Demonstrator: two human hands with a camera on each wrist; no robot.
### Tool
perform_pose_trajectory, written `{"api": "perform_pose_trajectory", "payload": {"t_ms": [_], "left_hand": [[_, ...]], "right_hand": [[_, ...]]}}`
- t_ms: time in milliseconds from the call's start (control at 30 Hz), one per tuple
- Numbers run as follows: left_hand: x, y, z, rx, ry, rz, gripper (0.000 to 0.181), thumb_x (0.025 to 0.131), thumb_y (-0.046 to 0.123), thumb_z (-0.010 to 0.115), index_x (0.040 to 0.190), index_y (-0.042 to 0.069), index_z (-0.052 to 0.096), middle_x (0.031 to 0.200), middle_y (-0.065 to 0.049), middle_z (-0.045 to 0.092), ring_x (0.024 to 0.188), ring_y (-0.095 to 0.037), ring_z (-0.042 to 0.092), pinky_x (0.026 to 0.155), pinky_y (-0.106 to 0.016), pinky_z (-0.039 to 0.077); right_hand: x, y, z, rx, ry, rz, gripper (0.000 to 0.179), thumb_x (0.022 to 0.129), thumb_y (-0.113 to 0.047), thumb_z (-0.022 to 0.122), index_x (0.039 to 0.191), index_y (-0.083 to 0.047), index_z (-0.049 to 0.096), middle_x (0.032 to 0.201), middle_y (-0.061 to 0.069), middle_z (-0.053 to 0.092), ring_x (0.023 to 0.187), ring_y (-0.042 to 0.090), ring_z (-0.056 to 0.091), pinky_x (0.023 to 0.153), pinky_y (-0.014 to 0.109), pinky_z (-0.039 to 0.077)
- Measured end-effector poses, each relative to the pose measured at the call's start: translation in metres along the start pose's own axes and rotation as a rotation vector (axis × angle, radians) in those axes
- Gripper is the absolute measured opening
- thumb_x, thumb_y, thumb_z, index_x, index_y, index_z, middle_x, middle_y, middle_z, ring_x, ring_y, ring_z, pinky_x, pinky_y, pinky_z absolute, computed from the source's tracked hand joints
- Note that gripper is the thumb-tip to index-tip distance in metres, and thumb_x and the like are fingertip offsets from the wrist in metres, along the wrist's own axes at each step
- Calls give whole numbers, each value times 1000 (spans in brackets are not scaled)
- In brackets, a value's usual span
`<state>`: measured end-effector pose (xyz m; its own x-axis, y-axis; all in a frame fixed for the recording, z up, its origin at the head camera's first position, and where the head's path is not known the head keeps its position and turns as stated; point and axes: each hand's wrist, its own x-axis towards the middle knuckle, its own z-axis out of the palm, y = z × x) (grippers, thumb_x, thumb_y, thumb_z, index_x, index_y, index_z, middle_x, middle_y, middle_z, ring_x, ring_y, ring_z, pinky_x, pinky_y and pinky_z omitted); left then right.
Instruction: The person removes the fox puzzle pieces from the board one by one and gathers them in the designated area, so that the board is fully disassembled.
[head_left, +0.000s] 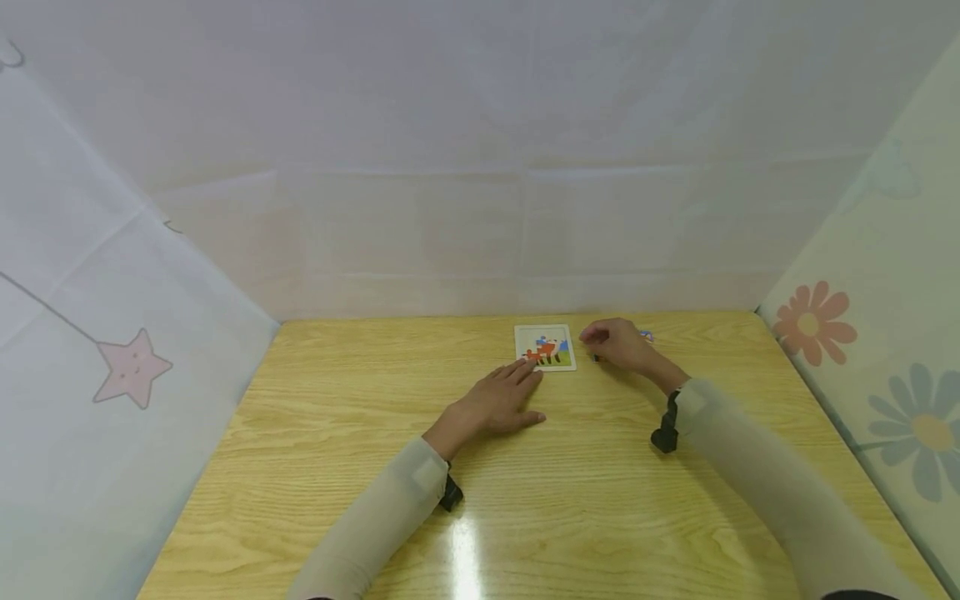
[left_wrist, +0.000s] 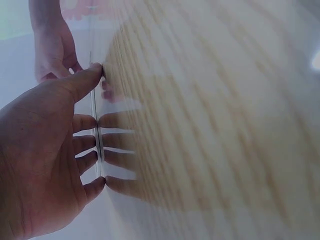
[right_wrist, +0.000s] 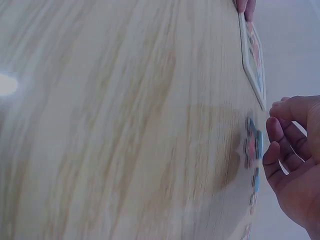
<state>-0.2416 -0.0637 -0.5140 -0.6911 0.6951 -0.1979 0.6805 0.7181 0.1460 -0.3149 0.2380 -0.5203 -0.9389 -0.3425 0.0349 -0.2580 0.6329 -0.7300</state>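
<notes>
A white-framed puzzle board [head_left: 524,335] with a picture of orange foxes lies near the table's back edge, its left part without picture. My left hand [head_left: 501,398] rests palm down with its fingers spread, the fingertips at the board's lower left edge. To the right of the board, my right hand [head_left: 621,343] hovers with loosely curled fingers; no piece shows between them in the right wrist view. Close by, under that hand, lie loose puzzle pieces [right_wrist: 251,142], partly hidden from the head view. Another blue piece [head_left: 647,336] shows behind its wrist.
The wooden table [head_left: 360,500] carries the board and pieces at its far side. A pale cloth [head_left: 420,242] hangs behind the back edge. Printed side cloths [head_left: 930,375] stand along the left and right edges.
</notes>
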Motion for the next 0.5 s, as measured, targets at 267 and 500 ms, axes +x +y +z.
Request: {"api": "perform_pose_trajectory", "payload": {"t_ms": [267, 500], "left_hand": [[-1, 0, -3, -13, 8, -3, 78, 110, 57, 46, 170, 13, 24, 178, -10, 15, 164, -29, 15, 131, -49, 19], [0, 1, -2, 0, 28, -4, 75, 110, 57, 46, 169, 13, 28, 177, -9, 18, 163, -28, 17, 131, -49, 20]], "right_hand": [[8, -10, 11, 30, -15, -71, 22, 100, 2, 69, 121, 5, 74, 117, 21, 75, 109, 35, 71, 95, 51, 59], [14, -17, 22, 38, -8, -122, 23, 100, 6, 65, 121, 7, 74, 113, 22, 75, 104, 36, 72, 92, 52, 59]]}}
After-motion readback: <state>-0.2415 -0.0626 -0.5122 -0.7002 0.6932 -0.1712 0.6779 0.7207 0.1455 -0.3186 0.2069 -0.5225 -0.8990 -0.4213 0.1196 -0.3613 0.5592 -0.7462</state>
